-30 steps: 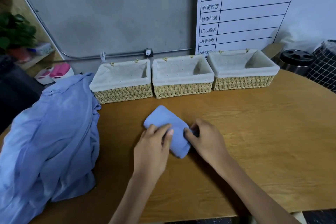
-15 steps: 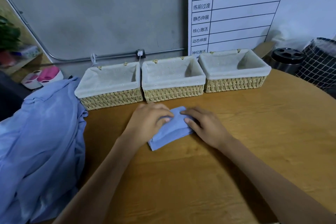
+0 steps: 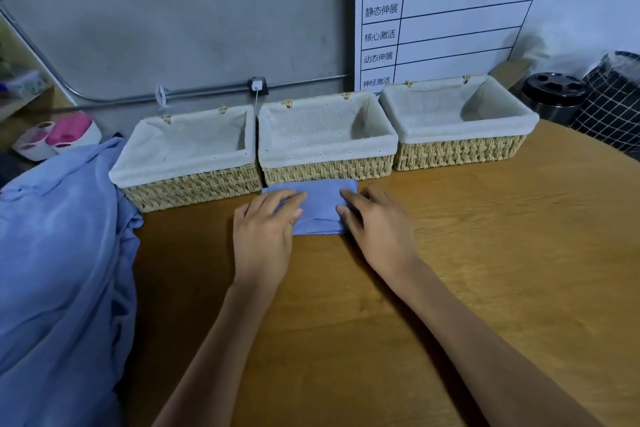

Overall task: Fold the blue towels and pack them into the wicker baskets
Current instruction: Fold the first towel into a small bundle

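Head view, my left hand [image 3: 265, 230]: palm down on the wooden table [image 3: 485, 253], forearm running in from the lower middle of the frame, wrist straight. Fingers are extended and close together, lying flat over the left part of the folded blue towel [image 3: 320, 208]. I press it; I do not curl round it.

Head view, my right hand [image 3: 375, 230]: palm down too, forearm coming in from the lower right corner at a slant. Fingers [image 3: 349, 199] are straight, slightly spread, and rest on the towel's right edge. Nothing is pinched here either.

Head view, folded towel: a small flat rectangle between my 2 hands, its far edge just in front of the middle basket [image 3: 327, 139], touching or nearly touching the wicker; I cannot tell which. Its near hem lies on bare table.

Head view, baskets: 3 lined wicker baskets in a row along the wall, the left basket [image 3: 188, 156] and the middle one side by side, the right basket [image 3: 457, 126] next to them. I see nothing inside them.

Head view, unfolded towels [image 3: 62, 270]: a loose blue heap on the table's left side, touching the left basket's corner, well apart from my left hand.

Head view, background: a chart board [image 3: 450, 10] leans on the wall behind the right basket.
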Demonstrator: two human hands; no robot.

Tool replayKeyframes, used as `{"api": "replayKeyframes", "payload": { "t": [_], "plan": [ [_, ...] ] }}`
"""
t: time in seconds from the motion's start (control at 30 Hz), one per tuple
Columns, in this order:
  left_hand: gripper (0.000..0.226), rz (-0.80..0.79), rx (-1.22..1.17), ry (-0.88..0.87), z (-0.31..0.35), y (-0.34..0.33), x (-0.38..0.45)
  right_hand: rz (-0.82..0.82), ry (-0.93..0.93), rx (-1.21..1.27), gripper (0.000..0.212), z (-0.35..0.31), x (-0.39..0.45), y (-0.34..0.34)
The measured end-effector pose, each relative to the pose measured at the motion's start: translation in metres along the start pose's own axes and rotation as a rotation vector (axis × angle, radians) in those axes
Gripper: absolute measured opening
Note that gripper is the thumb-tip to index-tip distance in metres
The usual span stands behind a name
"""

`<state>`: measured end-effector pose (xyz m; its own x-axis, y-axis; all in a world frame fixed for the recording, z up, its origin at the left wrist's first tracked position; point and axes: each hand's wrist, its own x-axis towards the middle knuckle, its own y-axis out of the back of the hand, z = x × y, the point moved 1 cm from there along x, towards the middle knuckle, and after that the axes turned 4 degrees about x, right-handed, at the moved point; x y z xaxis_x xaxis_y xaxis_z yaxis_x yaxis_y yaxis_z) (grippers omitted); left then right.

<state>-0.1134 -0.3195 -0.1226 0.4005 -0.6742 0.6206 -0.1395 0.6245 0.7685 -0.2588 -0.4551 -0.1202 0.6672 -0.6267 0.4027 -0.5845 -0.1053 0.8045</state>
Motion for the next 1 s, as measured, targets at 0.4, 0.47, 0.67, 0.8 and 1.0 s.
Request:
{"api": "replayKeyframes", "payload": {
  "t": [0.4,0.47,0.67,0.8,1.0],
  "plan": [
    [0.047,-0.123,-0.123,0.11,-0.01,-0.006,-0.001,-0.067,0.022,-0.092,0.059,0.005,0.004,-0.01],
    [0.047,-0.128,-0.128,0.094,-0.012,-0.009,-0.002,-0.075,0.027,-0.098,0.06,0.005,0.005,-0.01],
    [0.053,-0.123,-0.082,0.095,-0.01,-0.004,-0.003,-0.093,0.024,-0.085,0.056,0.006,0.006,-0.01],
    [0.051,-0.113,-0.075,0.09,-0.005,0.002,-0.004,-0.081,0.044,-0.089,0.056,0.005,0.004,-0.007],
    [0.039,-0.047,-0.155,0.157,0.009,0.03,-0.013,-0.036,0.043,0.019,0.056,-0.009,-0.001,0.013]
  ]
}}
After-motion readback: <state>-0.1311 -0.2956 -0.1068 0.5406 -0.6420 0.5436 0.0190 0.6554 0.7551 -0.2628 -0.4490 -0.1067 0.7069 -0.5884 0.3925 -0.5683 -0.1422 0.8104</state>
